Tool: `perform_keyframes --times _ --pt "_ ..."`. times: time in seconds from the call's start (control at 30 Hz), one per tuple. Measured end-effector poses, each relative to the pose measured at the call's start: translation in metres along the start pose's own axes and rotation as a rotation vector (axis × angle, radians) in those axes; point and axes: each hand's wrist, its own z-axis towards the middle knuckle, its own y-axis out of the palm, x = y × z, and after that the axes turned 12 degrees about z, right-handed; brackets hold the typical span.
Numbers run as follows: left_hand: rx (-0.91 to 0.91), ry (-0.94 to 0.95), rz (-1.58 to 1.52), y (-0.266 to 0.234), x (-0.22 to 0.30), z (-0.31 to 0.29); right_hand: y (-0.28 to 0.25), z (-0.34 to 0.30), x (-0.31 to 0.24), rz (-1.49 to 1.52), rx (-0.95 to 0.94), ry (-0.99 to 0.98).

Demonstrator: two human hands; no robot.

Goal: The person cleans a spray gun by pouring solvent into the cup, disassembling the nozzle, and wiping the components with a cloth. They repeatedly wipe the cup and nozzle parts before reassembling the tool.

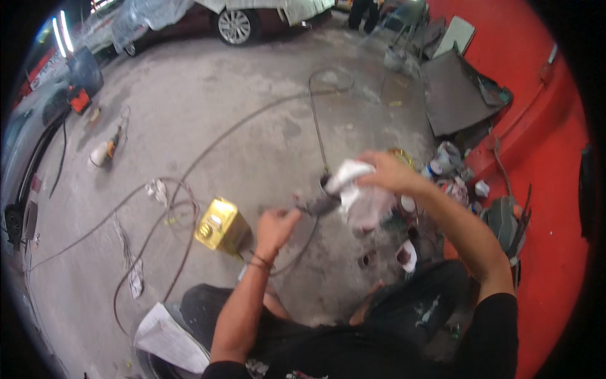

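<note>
My left hand (pixel 278 228) is closed, thumb and fingers pinching the near end of a dark, cup-like metal object (pixel 323 206). Its exact kind is too blurred to make out. My right hand (pixel 386 172) grips a crumpled white cloth (pixel 361 201), which hangs down against the right side of the dark object. Left of my left hand, a square gold metal can (pixel 221 225) with a round cap stands on the concrete floor. Below the cloth, a white cup stained dark red inside (pixel 407 256) lies on the floor.
A thin hose (pixel 252 114) loops across the floor. Bags, cans and rags (pixel 449 161) crowd the foot of the red wall (pixel 552 208). A polisher-like power tool (pixel 104 151) lies at left. Papers (pixel 167 338) rest beside my left knee. A partly covered car (pixel 237 26) stands at the back.
</note>
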Motion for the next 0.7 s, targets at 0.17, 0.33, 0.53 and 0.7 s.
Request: perform_keyframes --times 0.17,0.33,0.53,0.7 --pt "-0.039 -0.108 -0.194 -0.002 0.009 0.003 0.021 -0.001 -0.041 -0.061 0.134 -0.103" --pt "-0.117 -0.136 -0.412 -0.004 0.012 -0.001 0.055 -0.009 -0.033 -0.522 -0.055 -0.577" --pt "-0.096 -0.057 -0.363 -0.010 0.012 -0.011 0.038 0.014 -0.023 -0.894 -0.469 -0.677" --pt "0.131 0.009 -0.106 0.002 -0.001 -0.004 0.052 0.030 -0.022 -0.733 -0.600 -0.225"
